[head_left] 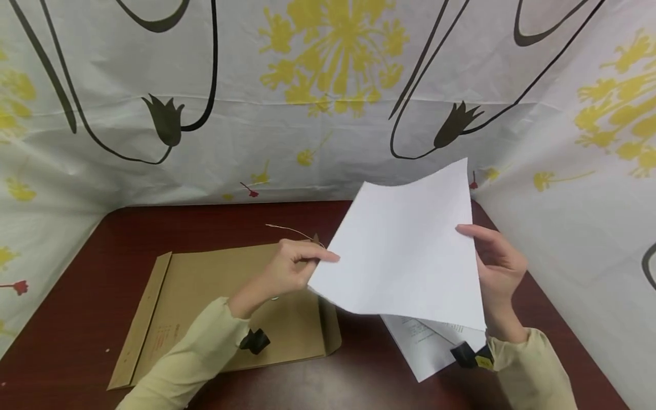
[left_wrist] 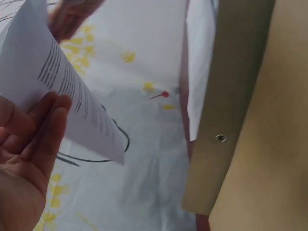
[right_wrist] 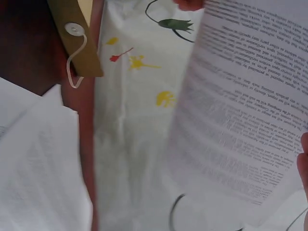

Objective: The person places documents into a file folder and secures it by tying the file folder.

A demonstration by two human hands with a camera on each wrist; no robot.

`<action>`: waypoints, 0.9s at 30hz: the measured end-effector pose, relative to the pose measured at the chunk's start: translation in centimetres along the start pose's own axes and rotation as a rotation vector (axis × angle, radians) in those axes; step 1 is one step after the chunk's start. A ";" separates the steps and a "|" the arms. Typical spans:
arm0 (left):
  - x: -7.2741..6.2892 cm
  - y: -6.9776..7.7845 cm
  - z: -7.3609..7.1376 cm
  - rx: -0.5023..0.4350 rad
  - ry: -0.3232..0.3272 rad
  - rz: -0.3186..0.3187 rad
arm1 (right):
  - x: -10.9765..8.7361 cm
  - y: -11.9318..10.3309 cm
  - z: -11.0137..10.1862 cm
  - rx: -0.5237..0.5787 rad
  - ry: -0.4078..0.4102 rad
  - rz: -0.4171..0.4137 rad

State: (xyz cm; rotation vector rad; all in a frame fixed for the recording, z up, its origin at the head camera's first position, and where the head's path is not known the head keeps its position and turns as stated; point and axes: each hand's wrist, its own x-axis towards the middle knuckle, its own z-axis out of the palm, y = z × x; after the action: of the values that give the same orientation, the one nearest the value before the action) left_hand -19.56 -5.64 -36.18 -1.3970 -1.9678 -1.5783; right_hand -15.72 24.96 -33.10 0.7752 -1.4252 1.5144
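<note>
Room between envelope [head_left: 215, 273] and lower papers [head_left: 417, 348] — raised sheet [head_left: 405, 250] above.

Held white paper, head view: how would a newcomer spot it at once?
Over the dark red table, right of centre, the left hand and right hand hold up a white paper. Its blank upper face sets it apart from the printed papers below and the brown envelope at left.

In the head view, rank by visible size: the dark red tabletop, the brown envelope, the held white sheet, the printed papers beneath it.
1. Dark red tabletop
2. Brown envelope and held white sheet: too close to rank; the sheet looks nearer the camera.
3. Printed papers, partly hidden
</note>
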 end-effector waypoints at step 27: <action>6.6 1.3 2.7 -0.627 -0.246 -0.961 | 2.0 -2.7 7.3 -0.329 -0.722 -0.542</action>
State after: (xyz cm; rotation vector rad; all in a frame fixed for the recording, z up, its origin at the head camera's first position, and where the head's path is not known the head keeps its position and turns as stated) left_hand -20.95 -0.05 -31.87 -0.8066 -2.6414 -2.7215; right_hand -15.06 18.05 -29.19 1.4374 -1.7165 0.5706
